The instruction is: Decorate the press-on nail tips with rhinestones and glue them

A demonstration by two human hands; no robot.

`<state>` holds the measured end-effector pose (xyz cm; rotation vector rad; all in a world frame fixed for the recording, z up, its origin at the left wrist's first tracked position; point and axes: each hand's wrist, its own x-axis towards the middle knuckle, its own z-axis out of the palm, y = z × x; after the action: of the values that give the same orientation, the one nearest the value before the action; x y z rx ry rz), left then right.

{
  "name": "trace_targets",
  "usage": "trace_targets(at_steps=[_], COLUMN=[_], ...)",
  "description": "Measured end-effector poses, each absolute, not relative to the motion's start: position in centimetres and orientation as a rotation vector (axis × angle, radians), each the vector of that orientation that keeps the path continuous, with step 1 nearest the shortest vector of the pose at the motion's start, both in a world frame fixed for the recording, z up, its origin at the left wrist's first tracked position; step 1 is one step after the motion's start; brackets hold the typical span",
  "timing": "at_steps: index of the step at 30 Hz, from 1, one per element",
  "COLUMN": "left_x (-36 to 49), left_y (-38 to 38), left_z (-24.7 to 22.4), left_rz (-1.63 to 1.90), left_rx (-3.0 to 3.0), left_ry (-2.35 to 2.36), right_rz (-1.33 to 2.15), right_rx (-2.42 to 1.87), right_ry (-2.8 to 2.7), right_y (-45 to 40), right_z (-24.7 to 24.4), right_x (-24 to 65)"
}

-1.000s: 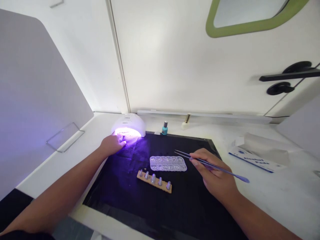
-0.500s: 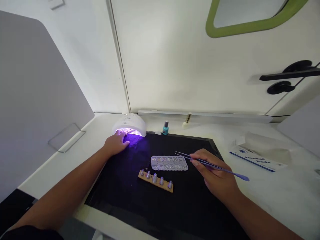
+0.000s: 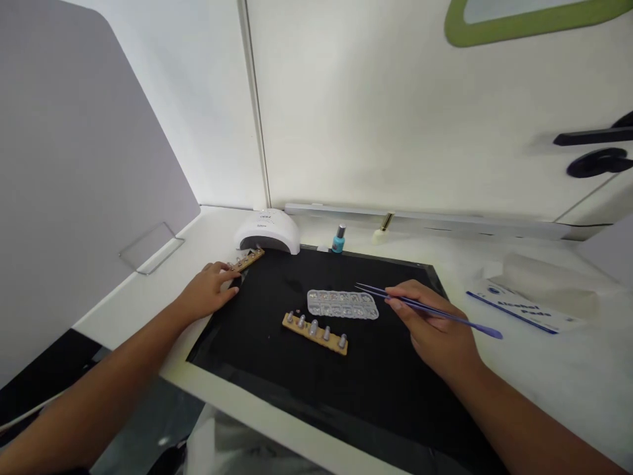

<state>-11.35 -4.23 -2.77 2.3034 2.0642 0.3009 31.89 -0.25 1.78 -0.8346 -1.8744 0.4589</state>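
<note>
My left hand (image 3: 211, 289) is closed at the fingertips on one end of a wooden strip with nail tips (image 3: 251, 258), which lies slanted at the mouth of the white nail lamp (image 3: 268, 228). The lamp is dark inside. Between thumb and fingers my right hand (image 3: 435, 326) grips bluish-purple tweezers (image 3: 462, 320), their points to the left above a clear compartment case of rhinestones (image 3: 342, 305). In front of the case, a second nail-tip strip (image 3: 315, 335) carries several greyish tips standing upright.
A black mat (image 3: 277, 376) covers the middle of the white table. Behind it stand a turquoise polish bottle (image 3: 338, 240) and a pale bottle with a gold cap (image 3: 382, 229). At right lies an alcohol pads box (image 3: 529, 310); a wire stand (image 3: 151, 247) is at left.
My left hand has moved back and left from the lamp, bringing the strip's end out into view. The lamp's purple light has gone off. My right hand still holds the tweezers.
</note>
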Motion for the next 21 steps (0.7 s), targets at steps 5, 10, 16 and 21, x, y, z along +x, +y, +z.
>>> trace_targets(at_steps=[5, 10, 16, 21], left_x=[-14.3, -16.8, -19.1, -19.4], left_y=[-8.9, -12.6, -15.0, -16.7], left_z=[-3.1, -3.4, -5.2, -4.8], left_rz=[0.309, 0.372, 0.449, 0.493], left_rx=[2.236, 2.129, 2.058, 2.055], left_ry=[2.084, 2.212, 2.314, 2.312], right_rz=[0.453, 0.434, 0.416, 0.470], right_rx=[-0.825, -0.818, -0.869, -0.904], right_ry=[-1.875, -1.857, -1.788, -1.781], right_y=[-0.2, -0.1, 0.0, -0.3], right_z=[1.5, 1.4, 0.6, 0.0], right_x=[31.7, 31.6, 32.3, 32.1])
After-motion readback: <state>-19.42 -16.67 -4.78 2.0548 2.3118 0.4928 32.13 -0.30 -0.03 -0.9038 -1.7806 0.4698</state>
